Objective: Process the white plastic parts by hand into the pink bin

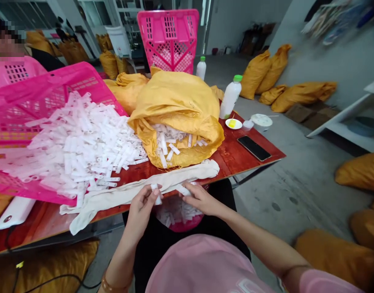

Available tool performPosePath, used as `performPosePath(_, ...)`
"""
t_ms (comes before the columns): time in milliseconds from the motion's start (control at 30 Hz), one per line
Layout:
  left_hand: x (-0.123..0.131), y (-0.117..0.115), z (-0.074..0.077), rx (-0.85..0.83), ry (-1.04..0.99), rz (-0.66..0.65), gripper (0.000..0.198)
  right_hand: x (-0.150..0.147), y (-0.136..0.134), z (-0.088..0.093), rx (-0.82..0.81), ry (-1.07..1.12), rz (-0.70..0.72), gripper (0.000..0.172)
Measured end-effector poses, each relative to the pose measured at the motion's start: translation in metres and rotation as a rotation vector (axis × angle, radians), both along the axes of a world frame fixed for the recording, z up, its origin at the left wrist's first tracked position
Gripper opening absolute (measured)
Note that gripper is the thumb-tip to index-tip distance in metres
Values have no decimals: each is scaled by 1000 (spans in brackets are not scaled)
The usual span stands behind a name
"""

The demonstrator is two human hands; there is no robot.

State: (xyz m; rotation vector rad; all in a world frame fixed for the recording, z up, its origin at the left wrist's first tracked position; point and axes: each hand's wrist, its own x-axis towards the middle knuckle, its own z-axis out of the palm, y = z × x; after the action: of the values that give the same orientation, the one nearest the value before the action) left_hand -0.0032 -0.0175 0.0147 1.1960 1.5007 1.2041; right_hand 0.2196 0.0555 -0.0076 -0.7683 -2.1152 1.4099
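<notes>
Over the table's front edge, my left hand [145, 203] pinches a short white plastic tube [156, 193] held roughly upright. Beside it, my right hand [202, 199] grips another white plastic tube [183, 189], which lies slantwise in the fingers. The two tubes are apart. Below my hands, between my legs, a pink container [187, 226] holds more such tubes. A large heap of white tubes [83, 138] spills from a tipped pink basket [92, 77] on the left. Straight ahead, an open yellow sack [180, 93] shows tubes at its mouth.
A rolled white cloth [162, 179] lies along the edge of the red table [217, 156]. At right are a black phone [254, 147], a small dish [233, 123] and a green-capped bottle [231, 97]. Yellow sacks [336, 254] lie on the floor. Another person [12, 61] sits at far left.
</notes>
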Motion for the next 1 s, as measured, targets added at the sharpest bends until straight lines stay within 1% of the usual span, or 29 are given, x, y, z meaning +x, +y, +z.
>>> performPosePath(67, 4, -5, 4, 73, 248, -3, 35, 0, -2, 2, 23, -2, 1, 13)
performPosePath(100, 6, -7, 7, 99, 337, -13, 36, 0, -3, 2, 29, -6, -1, 16)
performPosePath(167, 11, -12, 10, 121, 415, -13, 37, -2, -5, 2, 37, -19, 5, 19)
performPosePath(233, 16, -14, 10, 132, 435, 22, 31, -2, -7, 1, 64, -39, 19, 19)
performPosePath(300, 17, -14, 8, 149, 451, 44, 26, -3, -9, -1, 132, -78, 20, 19)
performPosePath(333, 17, -13, 6, 153, 461, 37, 25, -3, -10, -2, 194, -109, 9, 20)
performPosePath(400, 17, -9, 2, 139, 457, -19, 27, -3, -11, -5, 368, -194, -17, 23)
performPosePath(467, 17, -5, -3, 106, 419, -76, 31, -6, -13, -9, 540, -286, -42, 23)
performPosePath(500, 18, -3, -5, 86, 388, -85, 31, -7, -14, -10, 592, -312, -52, 23)
performPosePath(533, 18, -2, -7, 66, 345, -79, 29, -9, -15, -12, 603, -313, -60, 23)
performPosePath(567, 18, -1, -8, 50, 289, -61, 27, -10, -16, -12, 574, -290, -65, 23)
performPosePath(667, 14, -2, -8, 51, 124, 17, 32, -11, -16, -7, 353, -173, -36, 20)
performPosePath(733, 10, -4, -5, 85, 140, 15, 26, -11, -16, -2, 214, -120, 18, 21)
performPosePath(800, 7, -5, 0, 108, 230, -65, 23, -10, -15, 0, 152, -94, 73, 21)
performPosePath(867, 8, -5, 3, 88, 282, -136, 30, -12, -15, -1, 197, -117, 59, 20)
performPosePath(900, 10, -4, 4, 66, 280, -131, 34, -13, -15, -4, 261, -151, 22, 21)
performPosePath(967, 16, -3, 3, 23, 253, -62, 41, -14, -16, -9, 405, -222, -67, 25)
performPosePath(1000, 19, -3, 2, 4, 234, -32, 43, -15, -16, -12, 454, -239, -90, 26)
